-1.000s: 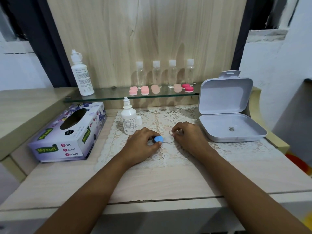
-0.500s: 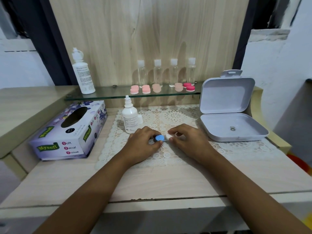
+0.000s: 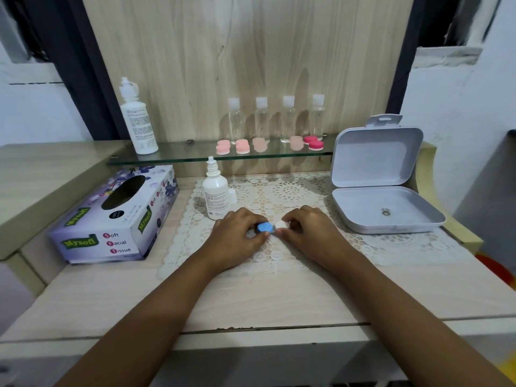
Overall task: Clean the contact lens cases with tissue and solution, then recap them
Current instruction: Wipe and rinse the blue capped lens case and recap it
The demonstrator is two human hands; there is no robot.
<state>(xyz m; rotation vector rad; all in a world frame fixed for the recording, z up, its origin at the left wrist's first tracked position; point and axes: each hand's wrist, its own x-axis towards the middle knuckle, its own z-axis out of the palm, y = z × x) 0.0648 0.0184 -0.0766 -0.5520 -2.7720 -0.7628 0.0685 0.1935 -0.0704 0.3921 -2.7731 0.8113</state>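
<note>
A contact lens case lies on the lace mat between my hands. My left hand (image 3: 237, 233) grips its blue cap (image 3: 264, 227) with thumb and fingers. My right hand (image 3: 307, 233) pinches its white cap (image 3: 280, 225). The case body is mostly hidden under my fingers. A small white solution bottle (image 3: 215, 192), uncapped, stands just behind my left hand, its loose cap (image 3: 232, 196) beside it. The purple tissue box (image 3: 117, 216) lies at the left. Several pink lens cases (image 3: 242, 146) sit on the glass shelf.
An open grey plastic box (image 3: 385, 210) with a small ring inside stands at the right. On the glass shelf (image 3: 190, 155) are a tall white bottle (image 3: 138, 121) and several clear small bottles (image 3: 289, 118). The lace mat (image 3: 279, 191) covers the desk's middle.
My right hand has shifted slightly left onto the white cap, closing its fingers on it. My left hand keeps its hold on the blue cap. The view has moved a little.
</note>
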